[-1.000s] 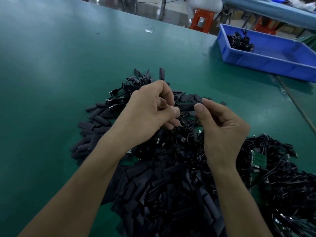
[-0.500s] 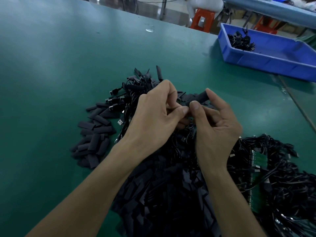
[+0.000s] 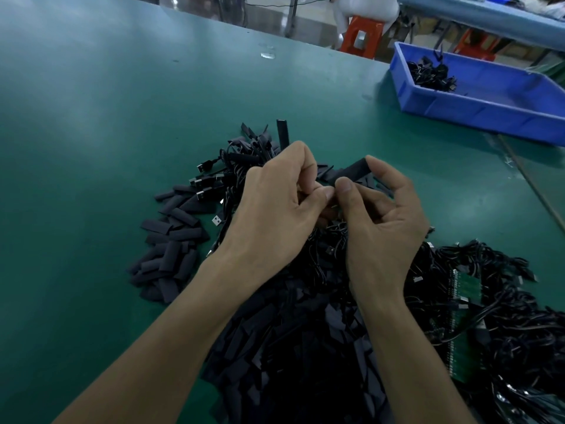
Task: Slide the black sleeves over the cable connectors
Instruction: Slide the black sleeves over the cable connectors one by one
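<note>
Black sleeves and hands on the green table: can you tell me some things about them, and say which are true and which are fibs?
1. The right hand pinches a black sleeve. True.
2. The blue bin is empty. False: a clump of black cables lies in it.
3. The left hand lies flat on the table. False: it is raised over the pile, fingers curled, apparently pinching a cable end.
4. Loose sleeves lie on the table left of the hands. True.
</note>
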`<state>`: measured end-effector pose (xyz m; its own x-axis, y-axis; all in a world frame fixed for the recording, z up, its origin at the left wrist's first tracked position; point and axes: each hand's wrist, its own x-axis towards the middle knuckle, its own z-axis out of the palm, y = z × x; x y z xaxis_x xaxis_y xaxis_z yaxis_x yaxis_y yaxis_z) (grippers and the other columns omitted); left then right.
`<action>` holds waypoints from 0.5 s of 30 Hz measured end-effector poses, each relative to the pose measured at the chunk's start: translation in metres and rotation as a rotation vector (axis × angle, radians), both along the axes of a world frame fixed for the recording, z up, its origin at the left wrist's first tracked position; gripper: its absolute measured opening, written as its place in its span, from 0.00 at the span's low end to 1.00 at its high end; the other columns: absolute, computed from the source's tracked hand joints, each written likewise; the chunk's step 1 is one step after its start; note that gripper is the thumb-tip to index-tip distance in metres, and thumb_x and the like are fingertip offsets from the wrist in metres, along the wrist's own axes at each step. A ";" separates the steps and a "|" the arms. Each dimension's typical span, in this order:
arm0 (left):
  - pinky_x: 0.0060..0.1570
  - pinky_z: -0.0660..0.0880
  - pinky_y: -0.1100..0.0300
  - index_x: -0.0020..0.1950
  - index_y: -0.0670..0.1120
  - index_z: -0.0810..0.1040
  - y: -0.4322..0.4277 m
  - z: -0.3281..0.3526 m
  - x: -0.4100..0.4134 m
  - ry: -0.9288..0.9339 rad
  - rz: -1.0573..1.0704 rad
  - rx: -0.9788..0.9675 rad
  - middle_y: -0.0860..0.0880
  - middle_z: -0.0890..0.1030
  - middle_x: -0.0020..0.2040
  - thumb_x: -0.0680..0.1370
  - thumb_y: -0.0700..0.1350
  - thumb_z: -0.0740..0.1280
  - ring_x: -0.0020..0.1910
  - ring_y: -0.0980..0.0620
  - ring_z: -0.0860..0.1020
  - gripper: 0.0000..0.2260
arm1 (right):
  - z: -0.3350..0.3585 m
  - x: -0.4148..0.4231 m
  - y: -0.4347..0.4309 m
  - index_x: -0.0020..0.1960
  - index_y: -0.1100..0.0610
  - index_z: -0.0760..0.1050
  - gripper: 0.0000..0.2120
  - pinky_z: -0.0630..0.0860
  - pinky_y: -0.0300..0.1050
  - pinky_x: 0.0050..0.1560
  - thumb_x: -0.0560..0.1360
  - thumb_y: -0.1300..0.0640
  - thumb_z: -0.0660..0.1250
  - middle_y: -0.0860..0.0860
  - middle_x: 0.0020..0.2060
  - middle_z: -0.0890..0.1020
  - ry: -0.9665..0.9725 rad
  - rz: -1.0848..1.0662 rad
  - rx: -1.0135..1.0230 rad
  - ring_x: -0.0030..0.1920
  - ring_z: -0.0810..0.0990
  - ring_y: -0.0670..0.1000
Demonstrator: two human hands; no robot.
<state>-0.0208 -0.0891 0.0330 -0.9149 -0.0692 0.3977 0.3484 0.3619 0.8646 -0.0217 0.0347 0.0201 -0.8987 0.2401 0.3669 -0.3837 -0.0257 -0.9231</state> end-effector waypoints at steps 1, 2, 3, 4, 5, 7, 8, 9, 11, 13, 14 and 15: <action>0.32 0.78 0.43 0.37 0.55 0.63 0.001 0.000 0.000 0.006 0.007 -0.002 0.39 0.82 0.36 0.75 0.45 0.69 0.35 0.40 0.82 0.15 | 0.000 0.000 0.000 0.58 0.48 0.76 0.15 0.81 0.37 0.42 0.76 0.63 0.72 0.48 0.40 0.87 0.001 0.007 -0.005 0.41 0.86 0.47; 0.32 0.78 0.43 0.37 0.55 0.63 0.001 0.000 0.000 0.010 0.008 0.005 0.40 0.82 0.36 0.75 0.45 0.69 0.35 0.40 0.82 0.15 | 0.000 0.000 0.000 0.59 0.49 0.76 0.15 0.81 0.36 0.42 0.76 0.64 0.72 0.47 0.40 0.87 0.003 0.013 -0.007 0.41 0.86 0.46; 0.32 0.78 0.44 0.38 0.55 0.63 0.002 0.000 0.000 0.010 0.004 0.019 0.40 0.82 0.36 0.75 0.45 0.69 0.36 0.40 0.83 0.16 | 0.001 0.000 0.000 0.59 0.49 0.76 0.15 0.81 0.35 0.42 0.77 0.64 0.72 0.46 0.40 0.87 0.005 0.017 -0.003 0.41 0.86 0.45; 0.33 0.79 0.43 0.38 0.55 0.63 0.002 0.000 0.000 0.008 0.003 0.030 0.39 0.82 0.36 0.75 0.44 0.69 0.36 0.40 0.83 0.16 | 0.001 0.001 0.000 0.60 0.49 0.76 0.15 0.80 0.34 0.42 0.77 0.64 0.71 0.46 0.40 0.87 0.004 0.023 0.002 0.41 0.86 0.45; 0.32 0.79 0.43 0.38 0.55 0.63 0.002 0.000 0.000 0.015 0.009 0.030 0.39 0.82 0.36 0.75 0.44 0.69 0.37 0.39 0.82 0.16 | 0.001 0.000 0.000 0.60 0.50 0.76 0.15 0.80 0.34 0.42 0.77 0.64 0.71 0.45 0.40 0.87 0.004 0.030 0.005 0.41 0.86 0.44; 0.32 0.78 0.43 0.38 0.55 0.63 0.002 -0.001 -0.001 0.033 0.024 0.017 0.40 0.82 0.36 0.75 0.44 0.70 0.37 0.39 0.83 0.16 | 0.000 0.000 0.000 0.60 0.50 0.76 0.16 0.80 0.33 0.42 0.77 0.65 0.70 0.44 0.40 0.87 0.009 0.044 0.014 0.41 0.86 0.43; 0.33 0.79 0.43 0.38 0.55 0.63 0.002 -0.001 -0.001 0.034 0.022 0.022 0.41 0.82 0.35 0.75 0.44 0.70 0.37 0.40 0.83 0.16 | -0.001 0.000 0.001 0.61 0.50 0.76 0.16 0.80 0.32 0.42 0.78 0.65 0.70 0.43 0.40 0.87 0.011 0.048 0.022 0.41 0.86 0.42; 0.33 0.79 0.43 0.38 0.54 0.63 0.002 -0.001 -0.001 0.034 0.023 0.022 0.41 0.82 0.35 0.75 0.44 0.70 0.37 0.41 0.83 0.16 | -0.001 -0.001 0.001 0.61 0.50 0.76 0.15 0.80 0.32 0.42 0.78 0.65 0.70 0.43 0.40 0.87 0.011 0.052 0.028 0.41 0.86 0.42; 0.33 0.79 0.44 0.38 0.54 0.63 0.000 -0.003 -0.002 0.028 0.032 -0.005 0.41 0.82 0.37 0.75 0.45 0.70 0.37 0.41 0.83 0.16 | -0.002 -0.002 0.002 0.61 0.50 0.76 0.14 0.79 0.32 0.42 0.79 0.64 0.69 0.44 0.39 0.87 -0.005 0.067 0.043 0.41 0.86 0.43; 0.35 0.80 0.43 0.38 0.54 0.64 -0.003 -0.004 -0.003 0.005 0.015 0.003 0.41 0.83 0.38 0.75 0.44 0.71 0.37 0.43 0.83 0.16 | -0.001 -0.004 0.005 0.59 0.49 0.77 0.12 0.79 0.33 0.43 0.79 0.61 0.68 0.46 0.39 0.87 -0.025 0.075 0.073 0.41 0.85 0.44; 0.35 0.80 0.44 0.38 0.54 0.64 -0.004 -0.004 -0.004 -0.001 0.011 0.009 0.43 0.83 0.38 0.76 0.43 0.72 0.36 0.47 0.84 0.17 | 0.000 -0.005 0.007 0.58 0.48 0.77 0.11 0.80 0.35 0.44 0.79 0.60 0.68 0.47 0.39 0.86 -0.034 0.073 0.093 0.41 0.85 0.45; 0.35 0.81 0.45 0.38 0.55 0.64 -0.005 -0.005 -0.004 -0.002 0.013 0.002 0.44 0.83 0.38 0.76 0.42 0.72 0.36 0.51 0.84 0.18 | 0.001 -0.006 0.009 0.57 0.46 0.77 0.11 0.80 0.38 0.46 0.79 0.59 0.69 0.47 0.39 0.86 -0.044 0.066 0.115 0.41 0.85 0.46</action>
